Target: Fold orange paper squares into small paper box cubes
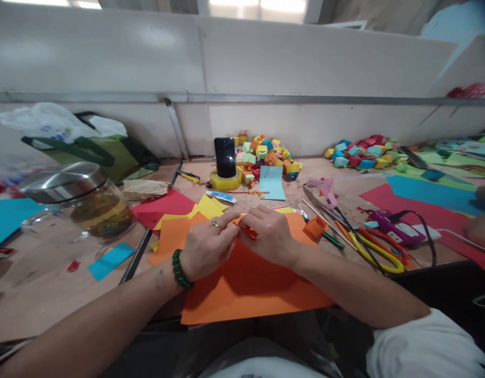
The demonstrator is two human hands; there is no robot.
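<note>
My left hand (207, 241), with a ring and a green bead bracelet, and my right hand (272, 236) meet at the middle of the table. Pinched between their fingers is a small piece of folded orange paper (249, 232), mostly hidden by the fingers. Beneath them lies a large orange sheet (250, 299). To the left, cut orange paper (169, 239) overlaps yellow paper pieces (209, 206). Just right of my right hand sits a small folded orange paper shape (315, 227), close to a dark green pen (333, 240).
Behind my hands are a phone (225, 157) propped at a yellow tape roll (227, 179) and a pile of paper cubes (266, 155). A glass jug (101, 210) stands left. Rightward lie a pink glue gun (325, 190), yellow-handled scissors (378, 257) and another person's hand (478, 228).
</note>
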